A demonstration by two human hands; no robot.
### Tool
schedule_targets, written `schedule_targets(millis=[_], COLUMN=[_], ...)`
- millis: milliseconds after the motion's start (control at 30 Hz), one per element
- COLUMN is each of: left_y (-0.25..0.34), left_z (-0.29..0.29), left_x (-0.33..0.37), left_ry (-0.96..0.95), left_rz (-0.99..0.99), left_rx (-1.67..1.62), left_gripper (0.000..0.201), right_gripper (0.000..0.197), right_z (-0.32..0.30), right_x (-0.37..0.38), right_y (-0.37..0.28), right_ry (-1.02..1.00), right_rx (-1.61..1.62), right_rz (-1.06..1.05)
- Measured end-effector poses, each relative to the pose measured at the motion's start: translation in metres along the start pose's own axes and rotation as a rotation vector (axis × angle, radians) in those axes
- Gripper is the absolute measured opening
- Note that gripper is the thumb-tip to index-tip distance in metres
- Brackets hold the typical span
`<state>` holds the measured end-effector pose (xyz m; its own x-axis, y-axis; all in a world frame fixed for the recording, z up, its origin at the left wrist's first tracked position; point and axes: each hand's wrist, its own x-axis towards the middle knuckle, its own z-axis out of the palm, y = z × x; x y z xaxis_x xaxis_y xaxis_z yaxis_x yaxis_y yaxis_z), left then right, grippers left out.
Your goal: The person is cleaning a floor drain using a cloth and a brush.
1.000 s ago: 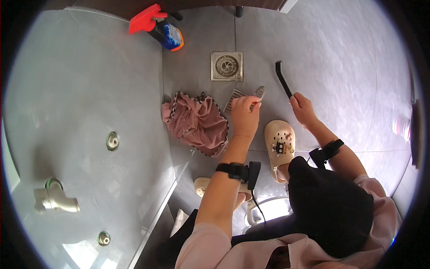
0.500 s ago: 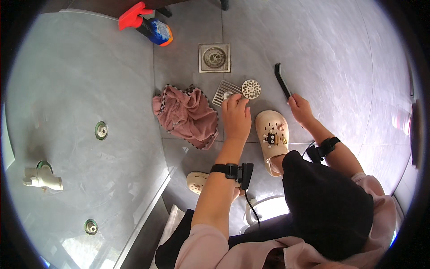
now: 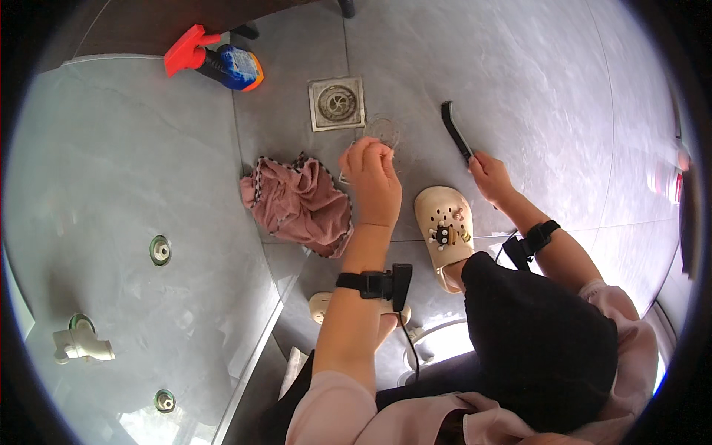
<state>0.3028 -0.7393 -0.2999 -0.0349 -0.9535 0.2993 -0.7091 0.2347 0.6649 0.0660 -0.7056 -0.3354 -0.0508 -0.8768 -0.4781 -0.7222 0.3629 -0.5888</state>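
Note:
My left hand point(image 3: 372, 178) is closed in a pinch low over the floor, just below the square floor drain point(image 3: 337, 104). A pale metal edge shows beside its fingers, part of the slotted drain grate point(image 3: 343, 178), which the hand mostly hides. The round holed strainer is not visible. My right hand point(image 3: 491, 178) is closed round the handle of a slim, dark-bristled brush point(image 3: 455, 130), held up and away from the drain. The open drain shows a round inner ring with a vaned centre.
A crumpled pink cloth point(image 3: 300, 204) lies left of my left hand. A spray bottle point(image 3: 241, 68) with a red trigger lies at the upper left. My cream clog point(image 3: 443, 226) stands between my hands. A wall tap point(image 3: 83, 345) juts out at left.
The grate and strainer no longer show on the floor, where a faint wet ring appears. My left hand's fingers have closed up. The right hand still holds the brush. The view has shifted slightly.

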Motion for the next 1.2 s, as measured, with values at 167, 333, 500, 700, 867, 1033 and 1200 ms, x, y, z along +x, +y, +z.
schedule_targets(millis=[167, 333, 500, 700, 867, 1033, 1200], left_y=[-0.009, -0.015, -0.006, -0.012, -0.021, -0.017, -0.006], left_z=[0.003, -0.006, -0.013, -0.028, -0.053, -0.065, -0.073], left_x=[-0.007, -0.003, 0.002, -0.003, -0.012, -0.015, -0.014], left_ry=[-0.116, -0.248, -0.120, -0.127, 0.098, 0.060, -0.054], left_rz=[0.067, 0.060, 0.013, -0.044, -1.053, -1.087, -1.055], left_rx=[0.060, 0.120, 0.161, 0.130, -1.164, -1.634, -1.692], left_gripper=[0.010, 0.012, 0.009, 0.005, 0.009, 0.012, 0.016], right_gripper=[0.028, 0.028, 0.029, 0.028, 0.028, 0.028, 0.028], right_z=[0.005, 0.003, 0.004, 0.003, 0.000, 0.002, 0.002], right_x=[0.003, 0.005, 0.007, 0.006, 0.006, 0.008, 0.008], right_y=[-0.012, -0.012, -0.004, -0.010, -0.019, -0.013, -0.013], right_ry=[-0.027, -0.045, -0.071, -0.093, -0.062, -0.078, -0.086], right_rx=[0.046, 0.084, 0.119, 0.170, 0.140, 0.131, 0.139], right_rz=[0.018, 0.051, 0.106, 0.117, 0.102, 0.059, 0.080])
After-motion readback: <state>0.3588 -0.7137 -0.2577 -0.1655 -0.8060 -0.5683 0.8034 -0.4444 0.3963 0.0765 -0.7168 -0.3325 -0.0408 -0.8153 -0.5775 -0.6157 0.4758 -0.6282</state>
